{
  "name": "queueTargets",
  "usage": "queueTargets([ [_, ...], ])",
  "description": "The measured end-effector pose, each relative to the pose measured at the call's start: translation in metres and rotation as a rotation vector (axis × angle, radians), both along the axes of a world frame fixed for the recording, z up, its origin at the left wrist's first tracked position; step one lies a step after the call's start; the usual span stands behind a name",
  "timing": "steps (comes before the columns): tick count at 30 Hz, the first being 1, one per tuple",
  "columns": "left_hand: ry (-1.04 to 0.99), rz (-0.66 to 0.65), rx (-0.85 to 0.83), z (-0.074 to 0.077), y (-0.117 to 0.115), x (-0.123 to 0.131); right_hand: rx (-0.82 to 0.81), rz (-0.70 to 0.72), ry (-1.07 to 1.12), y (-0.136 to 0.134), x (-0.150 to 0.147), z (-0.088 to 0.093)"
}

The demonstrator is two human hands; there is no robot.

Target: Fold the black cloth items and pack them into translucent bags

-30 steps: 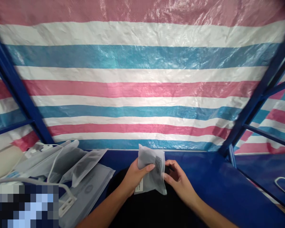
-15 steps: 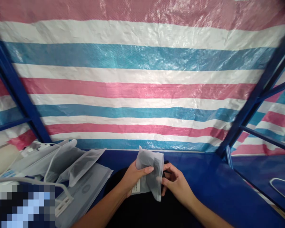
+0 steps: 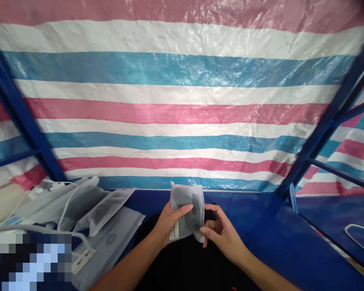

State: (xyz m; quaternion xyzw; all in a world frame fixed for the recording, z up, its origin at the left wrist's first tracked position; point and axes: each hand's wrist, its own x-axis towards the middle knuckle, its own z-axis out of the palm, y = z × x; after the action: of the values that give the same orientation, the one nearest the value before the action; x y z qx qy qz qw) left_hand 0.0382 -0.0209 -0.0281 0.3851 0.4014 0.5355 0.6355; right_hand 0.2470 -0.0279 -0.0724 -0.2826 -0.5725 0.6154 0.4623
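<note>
1. I've got L hand (image 3: 167, 221) clamped on frosted pouch (image 3: 185, 216), over black clothing (image 3: 188, 266); dark contents, can't ID.
2. R hand (image 3: 223, 230) thumb at its R edge; can't tell if pinching.
3. Pouch grey, small print (image 3: 196, 204), white label (image 3: 174, 232) low L.
4. Vs prev. frame: pouch slightly higher, more L.
5. Frosted bags (image 3: 111, 210) L, on blue surface (image 3: 261, 234).

Beyond the left hand (image 3: 170, 220) and right hand (image 3: 223, 232), a striped sheet (image 3: 182, 113) in red, white and blue, between blue posts (image 3: 49, 161). Left of the left hand, frosted bags (image 3: 121, 232), a white cable (image 3: 33, 228), a slotted white block (image 3: 84, 260).
</note>
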Motion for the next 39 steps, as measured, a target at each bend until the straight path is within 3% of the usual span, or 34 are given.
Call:
queueTargets([
  [11,-0.023,-0.096,-0.029,-0.004,0.000,-0.003,0.006,0.031,-0.101,0.016,0.016,0.007],
  [18,-0.027,-0.090,-0.025,-0.011,0.002,-0.004,0.067,0.196,-0.201,0.007,0.013,0.016],
  [24,0.020,-0.099,-0.005,-0.008,0.002,-0.004,-0.065,0.158,-0.041,0.004,0.007,0.020],
  [32,0.095,-0.071,0.020,-0.007,-0.004,-0.001,-0.012,0.282,-0.180,-0.005,0.008,0.025],
  [35,0.065,-0.058,0.043,-0.009,-0.004,-0.002,0.142,0.215,-0.211,-0.006,0.008,0.027],
  [39,-0.019,0.051,0.081,-0.010,0.001,-0.007,0.428,-0.068,-0.270,0.002,0.014,0.024],
])
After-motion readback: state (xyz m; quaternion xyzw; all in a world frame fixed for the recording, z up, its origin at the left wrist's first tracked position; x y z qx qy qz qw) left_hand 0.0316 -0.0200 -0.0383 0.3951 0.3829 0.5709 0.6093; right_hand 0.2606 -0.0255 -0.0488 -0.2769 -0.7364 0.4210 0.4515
